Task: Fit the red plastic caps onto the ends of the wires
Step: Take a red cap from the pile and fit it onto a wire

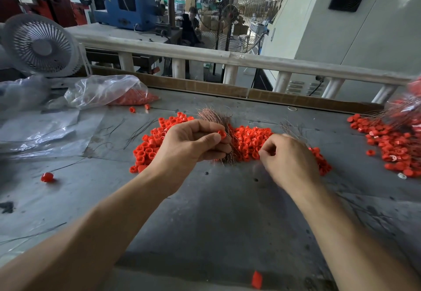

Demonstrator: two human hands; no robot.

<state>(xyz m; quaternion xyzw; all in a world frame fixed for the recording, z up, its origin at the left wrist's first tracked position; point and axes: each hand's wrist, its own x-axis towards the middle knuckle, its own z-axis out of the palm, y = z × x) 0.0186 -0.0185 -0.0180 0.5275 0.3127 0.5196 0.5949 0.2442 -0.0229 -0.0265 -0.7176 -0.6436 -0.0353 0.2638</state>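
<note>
Caps (136,99) fill the plastic bag (102,90); left hand (193,140) grips wires (214,117), right hand's (289,156) grip unclear.

Over the heap of red caps (250,140) the left hand (193,142) grips a wire bundle (216,117) and pinches one cap (221,134) — the right hand (289,161) beside it seems to pinch something, hidden.

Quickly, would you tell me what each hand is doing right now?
Left hand: pinches a red cap, grips the wire bundle.
Right hand: fingers curled; contents cannot be told.
</note>
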